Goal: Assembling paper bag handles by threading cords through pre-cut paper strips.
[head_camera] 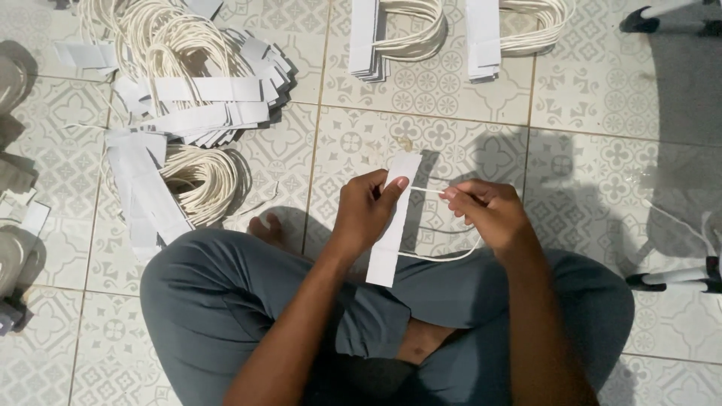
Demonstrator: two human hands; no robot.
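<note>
Left hand (366, 213) gripping near-upright white paper strip (393, 222), right hand (489, 214) pinching its cord loop (444, 257).

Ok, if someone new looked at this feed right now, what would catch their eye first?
Probably the white paper strip held upright at centre by the left hand, with the right hand pinching the pale cord loop fixed to it, above crossed legs in grey trousers. Next, the heaps of finished strips with cords fanned over the patterned tile floor at upper left.
</note>
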